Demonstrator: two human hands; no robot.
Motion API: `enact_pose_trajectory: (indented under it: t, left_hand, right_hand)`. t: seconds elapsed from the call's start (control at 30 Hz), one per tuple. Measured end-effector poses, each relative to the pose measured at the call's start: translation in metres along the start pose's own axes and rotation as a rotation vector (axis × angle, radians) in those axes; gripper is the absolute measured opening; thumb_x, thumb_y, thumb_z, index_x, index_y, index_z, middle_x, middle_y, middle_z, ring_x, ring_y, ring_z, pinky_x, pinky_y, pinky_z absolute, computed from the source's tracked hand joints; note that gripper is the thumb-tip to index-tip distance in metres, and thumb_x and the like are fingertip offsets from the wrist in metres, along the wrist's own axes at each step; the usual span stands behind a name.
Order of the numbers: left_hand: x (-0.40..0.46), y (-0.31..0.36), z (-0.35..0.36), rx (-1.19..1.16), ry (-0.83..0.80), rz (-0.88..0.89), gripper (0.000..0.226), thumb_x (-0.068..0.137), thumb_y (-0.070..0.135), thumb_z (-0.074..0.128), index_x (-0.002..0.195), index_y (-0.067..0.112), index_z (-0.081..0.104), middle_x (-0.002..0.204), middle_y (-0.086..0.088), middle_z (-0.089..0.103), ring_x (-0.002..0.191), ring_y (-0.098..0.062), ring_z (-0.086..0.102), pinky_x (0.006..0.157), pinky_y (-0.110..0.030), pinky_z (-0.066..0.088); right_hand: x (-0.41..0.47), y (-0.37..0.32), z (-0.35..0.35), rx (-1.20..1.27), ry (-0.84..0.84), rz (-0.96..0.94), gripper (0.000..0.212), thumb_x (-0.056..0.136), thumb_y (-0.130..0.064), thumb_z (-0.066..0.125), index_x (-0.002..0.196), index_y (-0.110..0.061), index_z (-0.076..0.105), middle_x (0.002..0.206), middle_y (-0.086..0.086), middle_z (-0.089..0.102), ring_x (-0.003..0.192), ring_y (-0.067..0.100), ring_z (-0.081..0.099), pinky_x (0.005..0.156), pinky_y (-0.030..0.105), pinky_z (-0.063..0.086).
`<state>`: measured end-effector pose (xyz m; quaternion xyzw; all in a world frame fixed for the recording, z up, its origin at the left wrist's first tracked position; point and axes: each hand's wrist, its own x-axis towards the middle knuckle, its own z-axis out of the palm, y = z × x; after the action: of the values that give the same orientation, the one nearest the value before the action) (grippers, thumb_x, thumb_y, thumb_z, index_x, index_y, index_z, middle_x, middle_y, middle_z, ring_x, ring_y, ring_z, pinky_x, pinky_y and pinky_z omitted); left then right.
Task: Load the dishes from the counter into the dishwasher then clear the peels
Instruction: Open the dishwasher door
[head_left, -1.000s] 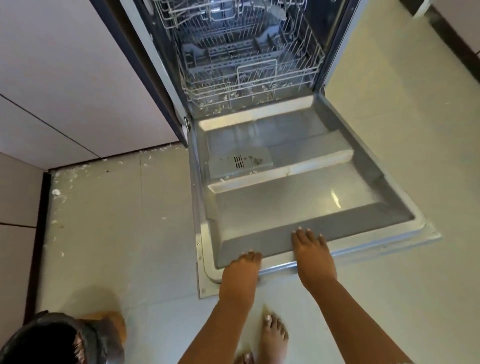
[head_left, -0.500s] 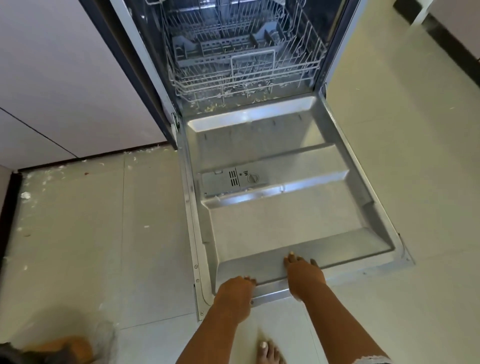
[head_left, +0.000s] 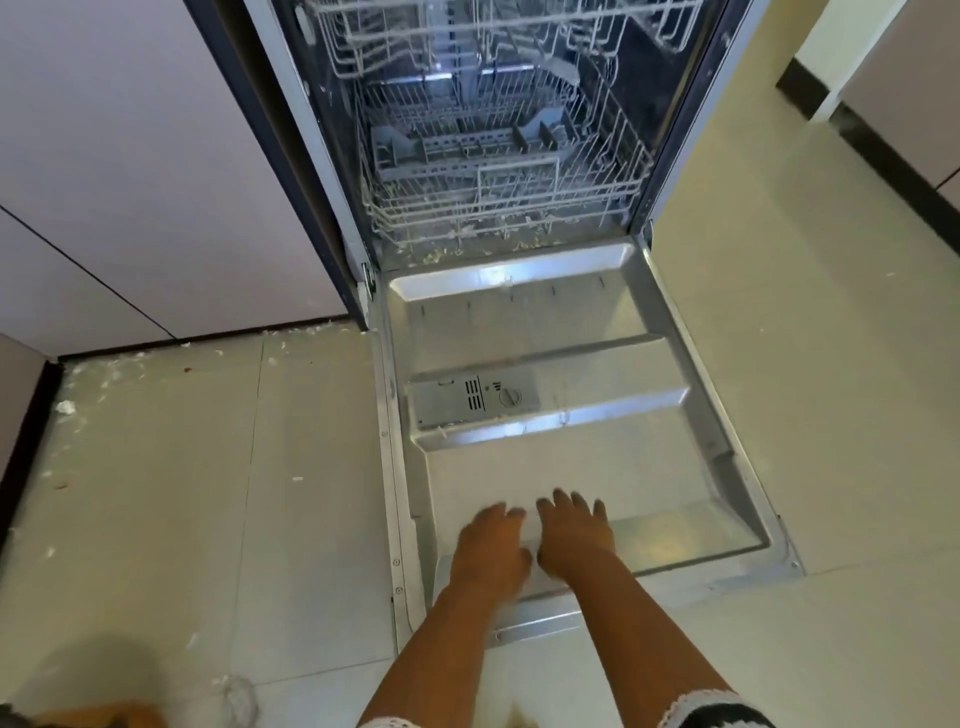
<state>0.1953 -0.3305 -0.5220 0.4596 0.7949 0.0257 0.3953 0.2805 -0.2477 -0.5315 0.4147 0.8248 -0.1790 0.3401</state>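
Both hands have slid forward off the front edge of the dishwasher door (head_left: 545, 322); the left hand (head_left: 491, 551) and right hand (head_left: 574, 535) lie flat, fingers straight, gripping nothing. The lower rack (head_left: 498, 202) sits inside the tub.

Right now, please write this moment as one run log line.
step: dishwasher door open flat | left hand, right hand: on its front edge | lower rack: no dishes | floor: peel scraps

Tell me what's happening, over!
Both hands, left and right, flat on the door, holding nothing. Door down, bottom rack empty. Peels on floor.
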Motion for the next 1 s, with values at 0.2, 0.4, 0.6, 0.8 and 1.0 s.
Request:
enact_pose_trajectory:
  t: [0.2,0.4,0.6,0.8,1.0]
  left_hand:
    - [-0.045,0.039,-0.106,0.013,0.411,0.008,0.063,0.100,0.021,0.044,0.153,0.023,0.011,0.162,0.000,0.004,0.149,-0.018,-0.001,0.120,-0.038,-0.001]
    - [-0.093,0.084,-0.233,0.022,0.510,0.029,0.068,0.100,0.023,0.045,0.154,0.021,0.002,0.162,-0.004,0.001,0.149,-0.021,-0.005,0.120,-0.043,-0.005]
    - [-0.123,0.124,-0.335,0.109,0.523,0.048,0.066,0.101,0.025,0.043,0.154,0.019,0.004,0.162,-0.006,-0.004,0.149,-0.024,-0.007,0.118,-0.047,-0.004]
    - [-0.122,0.129,-0.407,0.107,0.529,0.028,0.065,0.100,0.025,0.044,0.153,0.021,0.007,0.162,-0.005,-0.001,0.149,-0.023,-0.006,0.118,-0.048,-0.005]
    - [-0.071,0.115,-0.470,0.135,0.521,0.039,0.065,0.099,0.026,0.047,0.153,0.020,0.010,0.162,-0.007,0.003,0.149,-0.026,-0.003,0.118,-0.047,-0.004]
  right_hand:
    - [-0.059,-0.011,-0.112,-0.062,0.284,-0.017,0.068,0.098,-0.024,0.047,0.154,-0.017,0.010,0.163,0.010,0.000,0.150,0.029,-0.003,0.120,0.048,0.000]
    - [-0.126,-0.015,-0.232,-0.069,0.396,-0.035,0.066,0.099,-0.025,0.044,0.154,-0.015,0.009,0.163,0.011,-0.001,0.150,0.029,-0.003,0.120,0.047,0.000]
    - [-0.167,-0.027,-0.336,-0.072,0.444,-0.074,0.065,0.098,-0.020,0.044,0.154,-0.016,0.011,0.163,0.012,0.000,0.150,0.030,-0.002,0.121,0.049,-0.001]
    - [-0.170,-0.045,-0.417,-0.108,0.471,-0.085,0.066,0.099,-0.024,0.043,0.154,-0.015,0.008,0.163,0.012,-0.001,0.150,0.030,-0.003,0.120,0.050,-0.002]
    - [-0.122,-0.059,-0.478,-0.104,0.484,-0.073,0.067,0.099,-0.024,0.043,0.154,-0.012,0.007,0.162,0.012,0.001,0.150,0.030,-0.001,0.121,0.049,-0.001]
